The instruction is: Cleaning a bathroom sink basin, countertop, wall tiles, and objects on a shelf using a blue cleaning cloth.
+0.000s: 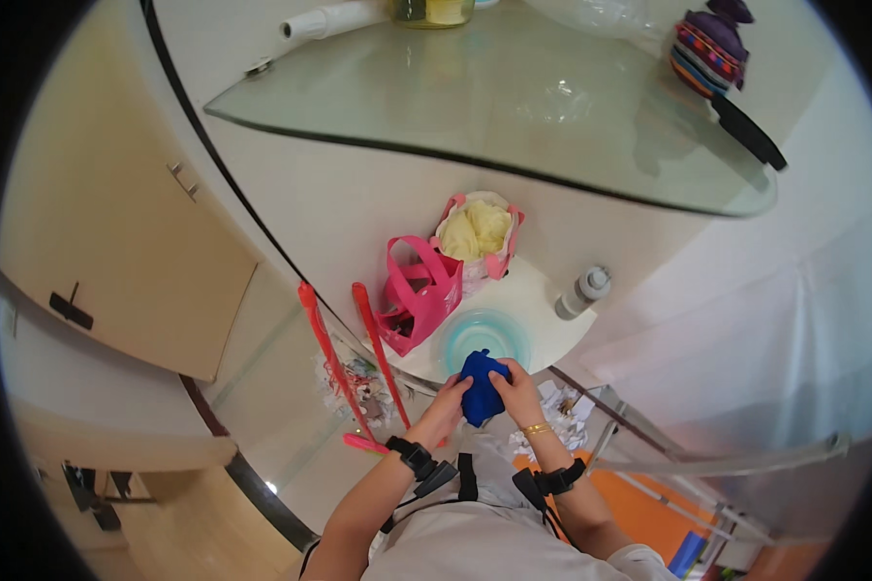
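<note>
Both hands work 1 blue cloth (482,386), bunched between them at centre, just above the torso. Left hand (448,398) pinches its left side; right hand (514,383) closes on the right edge, grip narrow on fabric. Step looks like folding or wringing; next move likely needs a firm re-grip. Teal bowl (485,338) sits just beyond on the white tabletop (538,300), pink bag (419,290) far-left. 2 red handles (344,363) crowd the left; the right has more open room.
</note>
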{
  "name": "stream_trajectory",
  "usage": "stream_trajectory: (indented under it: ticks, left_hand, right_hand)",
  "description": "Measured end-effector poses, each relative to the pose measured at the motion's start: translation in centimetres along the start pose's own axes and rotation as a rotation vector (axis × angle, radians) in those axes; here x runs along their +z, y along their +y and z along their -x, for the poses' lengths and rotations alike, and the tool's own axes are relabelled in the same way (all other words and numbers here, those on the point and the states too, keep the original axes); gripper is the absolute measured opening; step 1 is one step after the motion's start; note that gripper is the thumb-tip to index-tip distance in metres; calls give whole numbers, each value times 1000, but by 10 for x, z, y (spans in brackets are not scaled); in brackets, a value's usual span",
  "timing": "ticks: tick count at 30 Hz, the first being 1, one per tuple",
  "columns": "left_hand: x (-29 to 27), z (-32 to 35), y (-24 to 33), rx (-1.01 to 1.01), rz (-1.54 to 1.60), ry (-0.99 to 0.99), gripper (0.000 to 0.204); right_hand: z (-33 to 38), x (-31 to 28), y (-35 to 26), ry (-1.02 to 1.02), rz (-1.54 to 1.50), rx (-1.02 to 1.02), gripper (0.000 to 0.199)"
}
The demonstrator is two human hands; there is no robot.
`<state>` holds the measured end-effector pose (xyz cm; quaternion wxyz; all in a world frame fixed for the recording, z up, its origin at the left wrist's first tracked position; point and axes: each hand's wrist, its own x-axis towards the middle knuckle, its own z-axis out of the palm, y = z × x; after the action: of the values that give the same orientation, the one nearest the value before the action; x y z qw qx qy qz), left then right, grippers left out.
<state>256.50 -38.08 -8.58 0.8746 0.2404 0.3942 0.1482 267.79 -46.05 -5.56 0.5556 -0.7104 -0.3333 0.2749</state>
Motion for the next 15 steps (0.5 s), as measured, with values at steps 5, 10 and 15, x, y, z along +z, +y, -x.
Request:
stream_trajectory:
  ticks: [5,10,15]
  left_hand:
    - [33,-36,-6,59,-262,215,50]
    - [16,-53,-21,67,-144,323,52]
    - [17,-53,-26,30,7,448,49]
  right_hand:
    - [-52,-16,19,-119,137,-58,25]
    - [-83,-20,41,-318,246,23,33]
    - [-93,-24,101,-503,467,-141,40]
